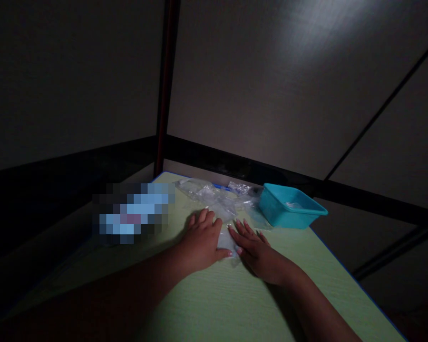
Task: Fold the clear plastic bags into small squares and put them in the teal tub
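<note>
A small clear plastic piece [228, 241] lies flat on the pale green table [207, 304], between my two hands. My left hand [204, 240] rests on the table at its left side, fingers spread, the thumb touching the plastic. From the right, my right hand [251, 249] lies with fingers stretched out and their tips at the plastic's edge. Neither hand is wrapped round anything. Just beyond my fingertips are crumpled clear plastic bags [209, 194].
A turquoise basket [292, 218] with something pale inside stands at the back right. At the left edge is a pixelated, unreadable bluish area [139, 209]. Wall panels [242, 95] rise behind the table.
</note>
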A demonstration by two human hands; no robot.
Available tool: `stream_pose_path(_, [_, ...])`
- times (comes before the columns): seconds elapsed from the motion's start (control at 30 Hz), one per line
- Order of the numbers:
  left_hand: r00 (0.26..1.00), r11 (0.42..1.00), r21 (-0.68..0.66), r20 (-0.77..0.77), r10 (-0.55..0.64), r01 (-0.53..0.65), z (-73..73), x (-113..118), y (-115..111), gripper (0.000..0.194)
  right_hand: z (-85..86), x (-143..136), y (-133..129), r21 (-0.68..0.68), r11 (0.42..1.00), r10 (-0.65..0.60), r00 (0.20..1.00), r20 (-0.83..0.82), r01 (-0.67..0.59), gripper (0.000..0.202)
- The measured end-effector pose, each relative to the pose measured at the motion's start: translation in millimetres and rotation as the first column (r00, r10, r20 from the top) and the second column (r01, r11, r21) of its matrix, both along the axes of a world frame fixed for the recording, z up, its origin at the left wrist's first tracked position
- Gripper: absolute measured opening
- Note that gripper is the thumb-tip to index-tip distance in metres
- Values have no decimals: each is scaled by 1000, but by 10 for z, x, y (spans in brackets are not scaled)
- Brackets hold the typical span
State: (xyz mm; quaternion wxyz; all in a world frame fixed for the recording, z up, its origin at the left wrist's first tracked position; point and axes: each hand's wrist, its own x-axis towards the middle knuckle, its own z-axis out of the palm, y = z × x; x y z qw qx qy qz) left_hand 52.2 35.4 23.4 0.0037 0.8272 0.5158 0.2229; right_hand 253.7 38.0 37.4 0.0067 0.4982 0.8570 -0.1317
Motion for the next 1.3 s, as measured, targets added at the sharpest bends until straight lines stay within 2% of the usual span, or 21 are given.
stream_pose_path(0.23, [1000, 1000, -8, 4, -6, 6, 23, -6, -1, 58, 7, 19, -1, -17, 1000, -19, 1000, 9, 19, 54])
stream_pose_path(0.4, [1000, 998, -64, 29, 7, -5, 36, -13, -5, 59, 14, -36, 7, 75, 996, -47, 997, -69, 52, 48])
stream_pose_path(0.47, [999, 998, -66, 35, 4, -2, 38, -10, -1, 53, 6, -63, 17, 100, 994, -40, 997, -65, 46, 47])
stream_pose_path(0.63, [999, 999, -37, 25, 26, -25, 28, -2, 19, 32, -20, -76, 30, 59, 998, -15, 1000, -13, 16, 52])
stream_pose_path(0.97, [1000, 999, -53, 2, 2, -2, 43, -41, 45, 59, -21, -17, 35, 16, 999, -42, 999, 19, 42, 53])
stream_pose_path(1.13, [997, 997, -7, 2, -78, 78, 58, -27, 31, 63, -31, -12, 46, 3, 999, -52, 998, 23, 52, 52])
stream_pose_path(1.2, [995, 994, -35, -7, -100, 100, 44, -34, 34, 66, -34, -9, 49, 6, 999, -51, 998, 28, 51, 53])
stream_pose_path(1.3, [996, 984, -158, -25, -83, 78, 13, -69, 46, 73, -34, -5, 47, 7, 998, -55, 998, 38, 54, 54])
